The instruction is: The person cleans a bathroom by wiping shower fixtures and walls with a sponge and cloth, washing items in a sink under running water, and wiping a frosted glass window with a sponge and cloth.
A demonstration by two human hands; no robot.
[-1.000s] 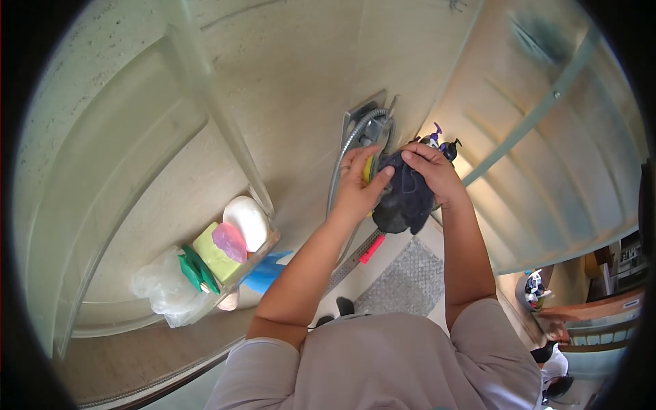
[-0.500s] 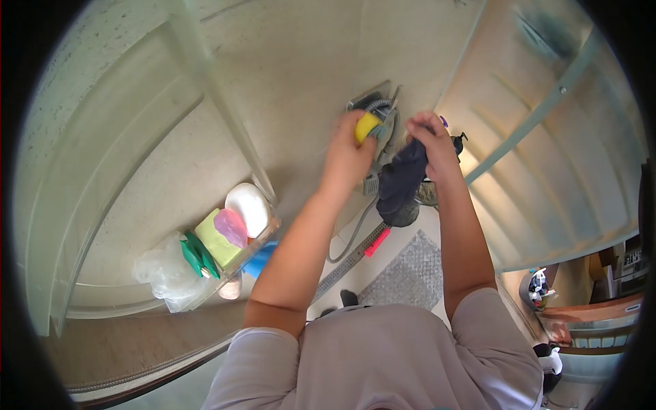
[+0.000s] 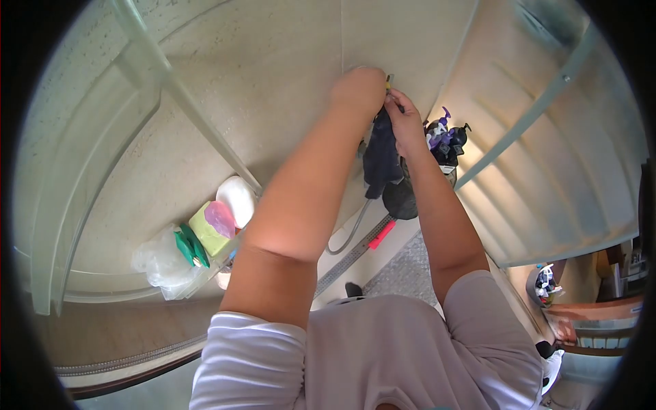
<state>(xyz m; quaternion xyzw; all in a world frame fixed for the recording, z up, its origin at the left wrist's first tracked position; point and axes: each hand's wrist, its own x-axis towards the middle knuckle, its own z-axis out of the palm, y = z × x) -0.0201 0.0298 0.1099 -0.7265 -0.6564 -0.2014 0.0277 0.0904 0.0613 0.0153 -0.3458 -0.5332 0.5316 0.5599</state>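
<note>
My left hand (image 3: 361,90) is closed at the wall, its back toward me. A sliver of a yellow sponge (image 3: 388,85) shows at its far edge; the rest is hidden. Right beside it, my right hand (image 3: 404,123) is closed with thumb and fingers together near the sponge. From it hangs a dark cloth (image 3: 381,160), long and limp, between my forearms. The shower fixture on the wall is mostly covered by my hands and the cloth.
Pump bottles (image 3: 444,140) stand right of my right wrist. A grey hose (image 3: 352,232), a drain strip (image 3: 348,263) and a red object (image 3: 381,234) lie low in the middle. To the left are a white round item (image 3: 236,200), a green packet (image 3: 191,246) and a plastic bag (image 3: 169,263).
Both hands have moved up and come together, the left hand now covering most of the sponge. The dark cloth has shifted left and hangs straighter. The pump bottles have come into view.
</note>
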